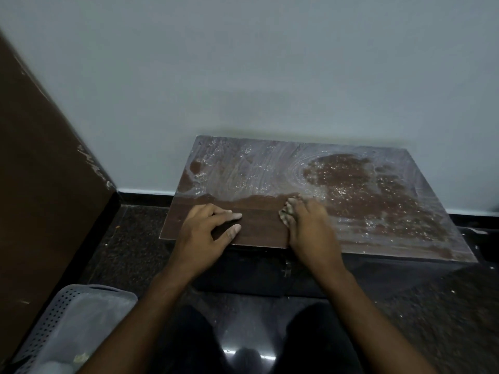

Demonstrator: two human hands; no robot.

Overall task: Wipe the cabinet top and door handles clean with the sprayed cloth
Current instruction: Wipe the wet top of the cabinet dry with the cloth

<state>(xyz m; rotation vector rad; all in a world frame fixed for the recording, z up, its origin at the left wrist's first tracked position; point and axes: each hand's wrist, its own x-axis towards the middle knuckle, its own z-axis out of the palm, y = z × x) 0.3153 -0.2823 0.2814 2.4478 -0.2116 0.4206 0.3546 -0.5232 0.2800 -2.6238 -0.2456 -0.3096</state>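
The low cabinet's brown top (378, 211) stands against the wall, covered in grey dust smears and wet spray droplets, with a clean dark strip along its front left. My right hand (310, 225) presses a crumpled beige cloth (287, 209) onto the top near the middle front; only the cloth's left edge shows past my fingers. My left hand (208, 228) rests on the front left of the top with fingers spread. A door handle (287, 267) shows faintly on the dark cabinet front below the edge.
A grey perforated plastic basket (67, 319) sits on the floor at the lower left. A tall brown panel (40, 171) rises on the left. The dark speckled floor (129, 238) surrounds the cabinet. My knees are at the bottom centre.
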